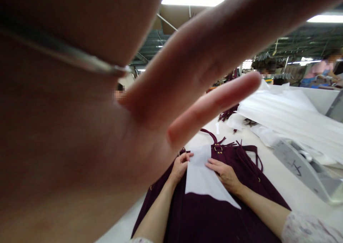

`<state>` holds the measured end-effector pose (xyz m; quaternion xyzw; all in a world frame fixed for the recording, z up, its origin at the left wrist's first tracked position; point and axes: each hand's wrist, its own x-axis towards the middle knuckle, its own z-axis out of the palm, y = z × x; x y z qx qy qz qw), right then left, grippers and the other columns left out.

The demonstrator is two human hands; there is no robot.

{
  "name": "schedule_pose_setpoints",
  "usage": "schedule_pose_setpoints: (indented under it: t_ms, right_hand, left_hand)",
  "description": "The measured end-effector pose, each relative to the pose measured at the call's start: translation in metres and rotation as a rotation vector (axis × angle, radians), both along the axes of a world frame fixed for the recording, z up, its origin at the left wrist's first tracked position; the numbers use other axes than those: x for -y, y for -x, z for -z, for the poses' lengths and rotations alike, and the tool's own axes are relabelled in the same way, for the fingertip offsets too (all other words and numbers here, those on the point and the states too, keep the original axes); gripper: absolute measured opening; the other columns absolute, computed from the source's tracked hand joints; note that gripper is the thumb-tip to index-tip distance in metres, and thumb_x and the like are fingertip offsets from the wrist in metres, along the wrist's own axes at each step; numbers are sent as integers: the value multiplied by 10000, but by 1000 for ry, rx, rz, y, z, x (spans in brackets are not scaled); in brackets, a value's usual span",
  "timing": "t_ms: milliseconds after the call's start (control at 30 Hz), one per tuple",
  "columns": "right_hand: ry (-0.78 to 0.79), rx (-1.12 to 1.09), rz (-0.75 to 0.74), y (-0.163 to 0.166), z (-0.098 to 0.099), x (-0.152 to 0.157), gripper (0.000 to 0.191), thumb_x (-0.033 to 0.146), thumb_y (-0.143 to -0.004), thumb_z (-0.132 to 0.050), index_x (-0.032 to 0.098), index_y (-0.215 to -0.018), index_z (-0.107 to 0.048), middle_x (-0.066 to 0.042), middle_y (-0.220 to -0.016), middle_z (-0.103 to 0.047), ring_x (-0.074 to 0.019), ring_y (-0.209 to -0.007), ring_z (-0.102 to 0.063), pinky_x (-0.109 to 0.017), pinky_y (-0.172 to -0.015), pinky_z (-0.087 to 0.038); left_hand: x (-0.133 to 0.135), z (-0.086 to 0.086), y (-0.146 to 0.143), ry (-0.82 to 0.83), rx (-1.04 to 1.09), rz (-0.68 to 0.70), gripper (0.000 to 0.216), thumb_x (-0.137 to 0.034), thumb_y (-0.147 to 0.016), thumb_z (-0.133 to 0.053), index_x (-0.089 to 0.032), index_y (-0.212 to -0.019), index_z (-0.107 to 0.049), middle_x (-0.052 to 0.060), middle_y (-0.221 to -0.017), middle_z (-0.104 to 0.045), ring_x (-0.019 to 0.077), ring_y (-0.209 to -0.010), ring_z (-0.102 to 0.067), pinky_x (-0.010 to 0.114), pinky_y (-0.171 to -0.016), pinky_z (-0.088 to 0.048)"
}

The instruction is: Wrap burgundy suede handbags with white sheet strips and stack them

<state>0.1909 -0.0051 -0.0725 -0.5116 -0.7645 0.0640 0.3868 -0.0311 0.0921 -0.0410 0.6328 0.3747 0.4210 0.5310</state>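
Three hands and one handbag are in view. Left of the plum-coloured handbag (203, 218) and above it, one large third hand (107, 139) — another person's, blurred, smooth-skinned, wearing one thin metallic band (66, 55) — blocks much of the scene. Its fingers stretch rightward, spread and apparently unclenched. Just past it, beyond the bag, part of one person's head (120, 92) shows.

On the bag's upper front lies one thin, smooth white sheet (199, 178), roughly rectangular, its lower edge uneven and drawn to a point at the right. The left hand (179, 168) is at the sheet's left edge with bent fingers; the right hand (226, 175) lays longer, straighter fingers on the right edge. Whether either pinches it, I cannot tell. The bag looks matt and soft, with fringed ends and round gold-toned metal fittings (219, 149) along its top.

Behind the bag are one narrow white tag (217, 128) and a heap of dark straps (227, 114), uncountable here. Right of it, on the pale tabletop (297, 196), stand one grey hard-shelled device (297, 168) with a dark handwritten mark and, farther back, crumpled translucent white sheeting (292, 114). Two more people (320, 68) are beyond, partly hidden.
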Motion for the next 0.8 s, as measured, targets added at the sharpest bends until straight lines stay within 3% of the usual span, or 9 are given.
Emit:
schedule_pose_setpoints:
  t_ms: [367,800]
  right_hand:
    - [-5,20,-1,0,0,0,393,174,-858,-532,259,-1224,-644,-55,-1313,-574,-208,-1192,-556,-332,-1020,-457]
    - [6,51,-2,-1,5,-1,416,147,-856,-508,262,-1234,-638,-46,-1320,-570,-199,-1203,-546,-319,-1029,-443]
  left_hand:
    - [-3,9,0,2,50,-3,121,-160,-566,-594,-164,-623,-487,119,-1153,-644,268,-1036,-583,337,-831,-462]
    - [-5,15,1,-1,42,-12,107,-122,-565,-569,-157,-645,-507,115,-1150,-642,256,-1032,-581,339,-848,-455]
